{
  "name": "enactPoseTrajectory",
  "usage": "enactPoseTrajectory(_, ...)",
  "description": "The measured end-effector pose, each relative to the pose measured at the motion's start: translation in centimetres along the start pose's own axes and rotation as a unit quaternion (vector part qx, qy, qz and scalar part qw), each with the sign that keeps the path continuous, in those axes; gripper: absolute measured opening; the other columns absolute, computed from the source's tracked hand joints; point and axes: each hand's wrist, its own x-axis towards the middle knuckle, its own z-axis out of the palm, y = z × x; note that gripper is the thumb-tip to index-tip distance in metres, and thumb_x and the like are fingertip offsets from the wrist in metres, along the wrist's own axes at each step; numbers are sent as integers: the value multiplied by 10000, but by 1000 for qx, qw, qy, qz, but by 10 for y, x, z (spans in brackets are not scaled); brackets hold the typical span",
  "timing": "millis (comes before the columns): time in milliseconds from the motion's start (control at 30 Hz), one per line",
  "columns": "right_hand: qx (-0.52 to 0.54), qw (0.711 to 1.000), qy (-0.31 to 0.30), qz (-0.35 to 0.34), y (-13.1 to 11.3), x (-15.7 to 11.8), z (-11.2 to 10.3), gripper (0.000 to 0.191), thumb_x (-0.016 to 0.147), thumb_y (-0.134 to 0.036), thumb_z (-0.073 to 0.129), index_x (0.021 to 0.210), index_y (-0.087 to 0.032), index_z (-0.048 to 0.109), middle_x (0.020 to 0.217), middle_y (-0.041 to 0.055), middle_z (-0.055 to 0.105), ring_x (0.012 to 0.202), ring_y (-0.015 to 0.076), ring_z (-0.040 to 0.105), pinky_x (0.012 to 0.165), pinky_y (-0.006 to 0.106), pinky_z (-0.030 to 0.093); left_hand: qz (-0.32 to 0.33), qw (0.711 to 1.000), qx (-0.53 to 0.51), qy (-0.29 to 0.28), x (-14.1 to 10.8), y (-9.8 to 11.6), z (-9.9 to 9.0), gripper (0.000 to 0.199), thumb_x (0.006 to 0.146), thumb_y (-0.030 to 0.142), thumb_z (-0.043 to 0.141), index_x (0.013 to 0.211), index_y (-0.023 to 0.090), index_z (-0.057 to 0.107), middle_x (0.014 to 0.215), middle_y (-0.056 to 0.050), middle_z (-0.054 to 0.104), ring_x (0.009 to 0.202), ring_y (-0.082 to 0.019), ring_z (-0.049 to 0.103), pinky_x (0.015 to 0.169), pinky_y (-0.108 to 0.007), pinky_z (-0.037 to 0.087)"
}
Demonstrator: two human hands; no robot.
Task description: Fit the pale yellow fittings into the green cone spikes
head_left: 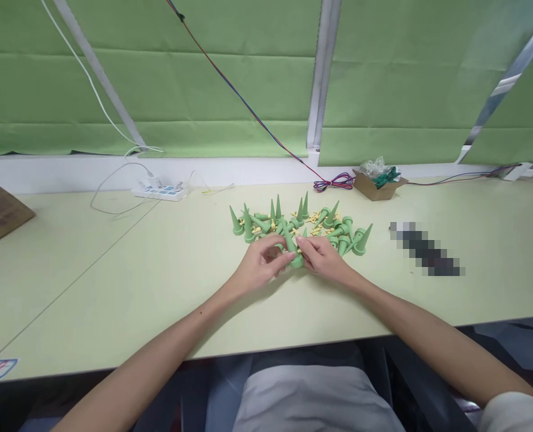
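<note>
My left hand (261, 261) grips a green plastic cone-shaped spike (290, 243) by its wide base, with the pointed end up and tilted away from me. Close against the same spike, my right hand (321, 257) has its thumb and index finger pinched together. Whatever lies between those fingers is too small or hidden to make out. Just beyond both hands lies a pile of similar green spikes (362, 241), some standing on their bases and others on their sides. Small yellow plastic pieces (315, 230) are scattered among them.
A cardboard box (379, 191) with clear plastic and dark green items sits at the back, beside a coiled red-and-blue cable (335, 182). Back left is a white power strip (161, 191). A blurred dark object (428, 251) lies right; a brown object (0, 213) is far left.
</note>
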Motion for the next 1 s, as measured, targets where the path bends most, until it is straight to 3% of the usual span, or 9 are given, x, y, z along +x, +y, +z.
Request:
enactPoseTrajectory(67,-16,1000,12,7,1,1,0,568,989,-564,415,550,-224,298,432,-47,342,414,98,313,446,277,255,62,995,72,33,-1,-3,2,226,877,378,661,814,167,612,894,-40,564,672,-119,547,549,-236,441)
enactPoseTrajectory(133,-30,999,20,8,2,2,1,581,984,-571,418,535,-222,298,425,-42,350,415,98,319,452,280,260,99,988,112,42,-1,-8,3,209,903,356,627,815,168,610,909,-48,542,713,-128,533,558,-232,443)
enactPoseTrajectory(367,-28,999,37,7,3,4,2,580,990,-591,404,553,-212,354,448,-41,378,437,102,337,477,277,278,127,976,163,62,0,-10,4,98,923,272,587,894,179,595,908,-38,547,652,-104,516,542,-223,438)
enactPoseTrajectory(567,-16,998,55,-15,4,3,2,513,1006,-575,393,642,-213,412,518,-45,376,482,111,358,489,263,298,73,984,127,99,1,-8,6,185,900,318,614,1038,198,589,1108,-69,594,662,-102,572,559,-236,484)
enactPoseTrajectory(667,-20,997,74,-30,5,2,1,479,1006,-559,412,676,-212,426,569,-38,403,510,112,371,501,261,304,16,991,78,110,1,-4,6,240,888,395,639,993,198,552,959,-45,645,583,-103,565,499,-227,446)
enactPoseTrajectory(767,-21,995,90,-48,5,3,0,456,1009,-532,424,686,-211,436,587,-39,399,531,114,371,521,262,306,-44,995,13,84,3,0,4,338,926,509,568,823,187,548,612,15,569,479,-114,535,483,-244,441)
enactPoseTrajectory(900,-52,994,76,-67,4,3,-2,440,1010,-504,438,686,-206,457,597,-37,407,550,118,370,548,267,310,-102,990,-98,12,5,0,2,512,907,628,532,725,154,599,708,-43,610,508,-122,572,458,-262,464)
enactPoseTrajectory(1000,-71,993,54,-77,3,2,-3,455,1015,-501,421,671,-205,450,598,-31,433,559,122,387,565,272,319,-129,979,-156,-18,6,-2,2,518,881,632,578,726,140,626,703,-52,606,527,-116,574,458,-250,471)
